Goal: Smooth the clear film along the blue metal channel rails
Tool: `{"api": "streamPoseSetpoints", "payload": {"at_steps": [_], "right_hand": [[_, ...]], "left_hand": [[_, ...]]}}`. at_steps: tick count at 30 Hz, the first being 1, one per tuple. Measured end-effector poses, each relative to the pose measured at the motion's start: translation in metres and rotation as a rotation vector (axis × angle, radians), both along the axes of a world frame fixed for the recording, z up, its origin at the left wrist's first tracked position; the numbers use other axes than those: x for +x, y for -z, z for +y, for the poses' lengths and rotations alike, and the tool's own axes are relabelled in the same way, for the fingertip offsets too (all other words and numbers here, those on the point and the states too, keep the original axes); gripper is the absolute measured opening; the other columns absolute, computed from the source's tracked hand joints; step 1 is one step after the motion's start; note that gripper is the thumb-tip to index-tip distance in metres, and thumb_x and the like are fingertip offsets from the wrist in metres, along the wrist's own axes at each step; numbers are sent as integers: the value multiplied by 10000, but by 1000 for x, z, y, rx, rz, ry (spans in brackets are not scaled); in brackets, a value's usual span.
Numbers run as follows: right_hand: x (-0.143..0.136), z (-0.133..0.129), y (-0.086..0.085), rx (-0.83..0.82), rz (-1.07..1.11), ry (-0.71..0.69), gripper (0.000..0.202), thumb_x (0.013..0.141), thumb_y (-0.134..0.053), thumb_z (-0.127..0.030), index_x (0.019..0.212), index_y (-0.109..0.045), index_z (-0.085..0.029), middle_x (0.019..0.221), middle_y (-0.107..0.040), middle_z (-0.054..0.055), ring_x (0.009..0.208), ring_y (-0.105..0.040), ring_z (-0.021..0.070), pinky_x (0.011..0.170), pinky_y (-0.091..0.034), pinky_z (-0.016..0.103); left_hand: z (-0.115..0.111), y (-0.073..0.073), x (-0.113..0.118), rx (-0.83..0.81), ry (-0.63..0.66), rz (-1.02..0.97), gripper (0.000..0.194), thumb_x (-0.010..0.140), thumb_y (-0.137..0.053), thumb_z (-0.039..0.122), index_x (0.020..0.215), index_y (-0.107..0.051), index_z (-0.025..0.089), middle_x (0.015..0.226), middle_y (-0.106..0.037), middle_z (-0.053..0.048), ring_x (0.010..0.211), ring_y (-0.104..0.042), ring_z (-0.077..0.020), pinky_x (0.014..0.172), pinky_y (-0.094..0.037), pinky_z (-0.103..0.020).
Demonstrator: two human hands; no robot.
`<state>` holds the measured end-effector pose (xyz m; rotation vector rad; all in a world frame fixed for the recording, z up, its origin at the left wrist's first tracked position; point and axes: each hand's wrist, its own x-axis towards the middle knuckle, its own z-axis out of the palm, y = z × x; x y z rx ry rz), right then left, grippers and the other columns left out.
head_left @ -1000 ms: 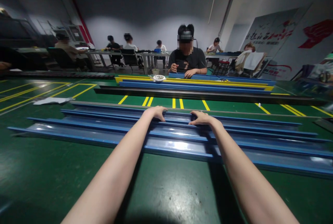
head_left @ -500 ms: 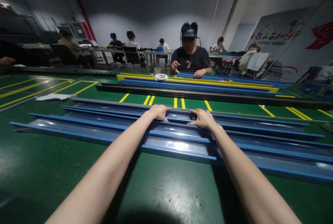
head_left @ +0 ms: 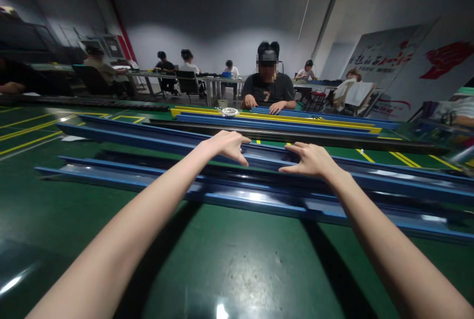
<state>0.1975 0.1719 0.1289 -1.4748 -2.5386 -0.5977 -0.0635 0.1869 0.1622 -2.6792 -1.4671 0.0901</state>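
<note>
With the wearer facing 12 o'clock, the upper blue channel profile [head_left: 264, 156] has just left its place among the other blue stock; it is now raised off the tabletop [head_left: 74, 215], running from 10 o'clock to past the frame at 2. The left hand [head_left: 227, 145], at 12, and the right hand [head_left: 313, 160], at 1, each span its width, fingers on the far rim and thumb on the near one, so both are grasping it. That lift suggests the piece is now separated and carried by the hands alone. Nearer the wearer lies the lower blue channel profile [head_left: 255, 201], with shadow between the two; whether another piece sits in that shadow I cannot tell. Farther toward 12 are a black rail [head_left: 333, 140], a yellow profile [head_left: 281, 118] and a seated co-worker [head_left: 267, 92].
</note>
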Motion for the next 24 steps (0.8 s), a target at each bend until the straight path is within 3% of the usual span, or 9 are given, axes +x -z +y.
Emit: {"api": "streamPoseSetpoints", "payload": {"at_steps": [6,14,24], "right_hand": [[1,-58,-4,21,-50,-23,735,647,-382,-757,1078,-589,-198,941,-651,88,771,-611,226,568,-371,266],[-6,-117,18,-53,-48,-51,765,638,-377,-770,1096,-569,-188,938,-649,87,767,-607,218,545,-326,254],[-24,-152,53,-180,16,-37,720,625,-415,-762,1047,-577,-201,861,-640,72,732,-593,203,528,-272,251]], "left_hand": [[-53,-1,0,-33,19,25,820,514,-555,702,1203,-474,263,1073,-625,-52,950,-577,-247,733,-406,-276],[-113,30,-9,-31,49,30,842,526,-541,706,1219,-470,233,1083,-622,-79,967,-576,-258,723,-414,-277],[-143,70,-26,-88,20,9,864,529,-559,677,1254,-444,220,1145,-592,-93,1025,-554,-269,799,-419,-301]]}}
